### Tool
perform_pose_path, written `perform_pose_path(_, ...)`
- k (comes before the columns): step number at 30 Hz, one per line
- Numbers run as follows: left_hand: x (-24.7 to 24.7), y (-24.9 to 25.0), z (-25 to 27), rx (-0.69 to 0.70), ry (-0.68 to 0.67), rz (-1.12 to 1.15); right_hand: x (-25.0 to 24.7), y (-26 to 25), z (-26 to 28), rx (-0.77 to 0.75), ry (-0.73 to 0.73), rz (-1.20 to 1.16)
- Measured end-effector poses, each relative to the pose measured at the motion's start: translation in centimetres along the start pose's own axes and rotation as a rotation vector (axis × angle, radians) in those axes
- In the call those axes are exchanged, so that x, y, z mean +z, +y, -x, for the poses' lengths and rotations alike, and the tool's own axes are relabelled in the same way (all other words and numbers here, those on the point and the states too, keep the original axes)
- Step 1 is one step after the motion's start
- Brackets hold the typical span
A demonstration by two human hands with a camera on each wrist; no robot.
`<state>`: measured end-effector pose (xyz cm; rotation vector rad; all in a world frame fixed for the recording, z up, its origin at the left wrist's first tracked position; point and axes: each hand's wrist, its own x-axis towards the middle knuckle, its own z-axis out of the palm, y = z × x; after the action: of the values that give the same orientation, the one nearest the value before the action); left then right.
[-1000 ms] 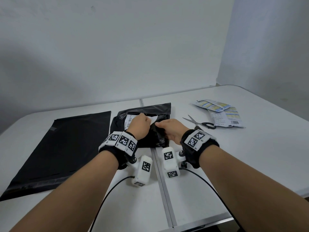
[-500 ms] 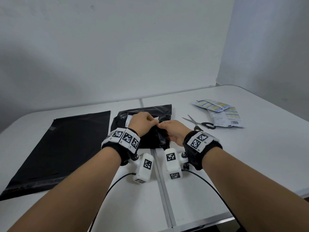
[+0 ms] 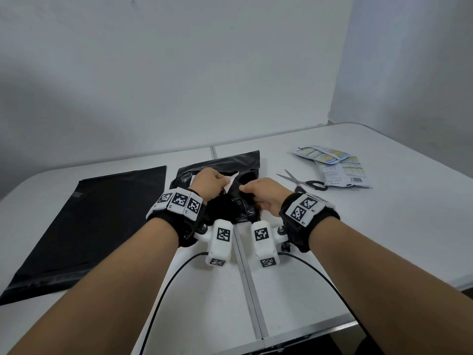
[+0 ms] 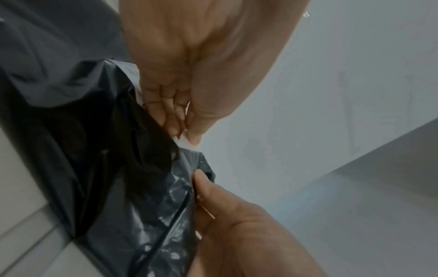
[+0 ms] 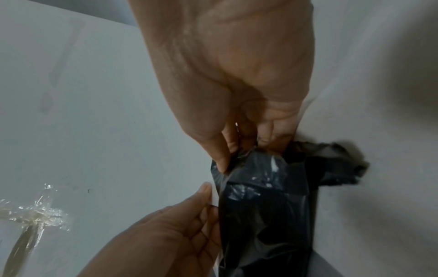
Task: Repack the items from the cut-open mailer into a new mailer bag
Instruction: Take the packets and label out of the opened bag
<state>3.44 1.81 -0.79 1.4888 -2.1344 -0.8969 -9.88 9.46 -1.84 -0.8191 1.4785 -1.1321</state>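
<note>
The cut-open black mailer (image 3: 231, 162) lies crumpled in the middle of the white table (image 3: 384, 226). My left hand (image 3: 222, 181) pinches its upper cut edge, where a white label corner sticks up. My right hand (image 3: 246, 191) pinches the opposite black edge, so the two hands hold the opening apart. In the left wrist view my left hand (image 4: 183, 132) pinches the film between thumb and fingers. The right wrist view has my right hand (image 5: 231, 157) gripping the glossy mailer (image 5: 265, 215). The contents inside look dark and cannot be made out. A flat new black mailer (image 3: 89, 221) lies to the left.
Scissors (image 3: 302, 181) lie just right of my right hand, with their black handles towards me. Behind them lie two or three printed sachet packets (image 3: 335, 165). A seam runs down the table's middle between my wrists. The wall stands close behind the table.
My hands first drew together over the mailer's opening. Now they have lifted its edges slightly, and the white label corner stands up between them.
</note>
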Motion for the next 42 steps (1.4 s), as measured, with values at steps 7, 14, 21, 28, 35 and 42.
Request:
perform_pose_path(7, 0.2, -0.3, 0.2, 0.017, -0.027, 0.058, -0.3, 0.1, -0.2, -0.031, -0.053, -0.011)
perform_pose_path(14, -0.1, 0.1, 0.1, -0.006, -0.052, 0.125, 0.7, 0.2, -1.3, -0.08, 0.015, -0.084)
perform_pose_path(21, -0.6, -0.2, 0.0, -0.017, -0.106, 0.1, 0.4, 0.4, -1.9, -0.066, 0.004, -0.092)
perform_pose_path(28, -1.0, 0.0, 0.2, -0.036, -0.081, 0.202, -0.2, 1.2, -2.2, -0.075, 0.009, -0.072)
perform_pose_path(35, -0.4, 2.1, 0.4, 0.042, -0.042, 0.048, -0.3, 1.2, -2.4, -0.073, -0.02, -0.042)
perform_pose_path(42, 0.2, 2.8, 0.8, 0.098, 0.047, -0.082, -0.9, 1.0, -1.7, -0.033, -0.038, -0.03)
